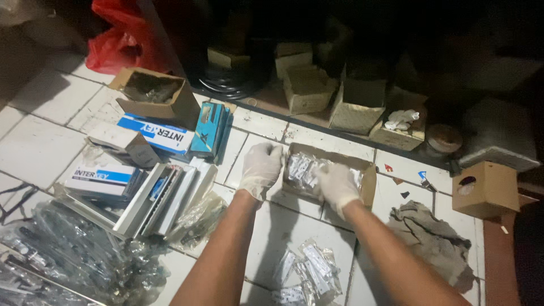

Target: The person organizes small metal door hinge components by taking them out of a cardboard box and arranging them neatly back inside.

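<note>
The person is wearing thin, pale, whitish disposable gloves on both hands, the left hand and the right hand. Each glove is ending at the wrist in a slightly wrinkled cuff. Behind the cuffs both forearms are showing bare, with no sleeves reaching them.

A single head-worn view looks steeply down and forward at the tiled floor from close above. Both forearms enter from the bottom edge toward frame centre, and the dark shelf base crosses the upper frame.
</note>
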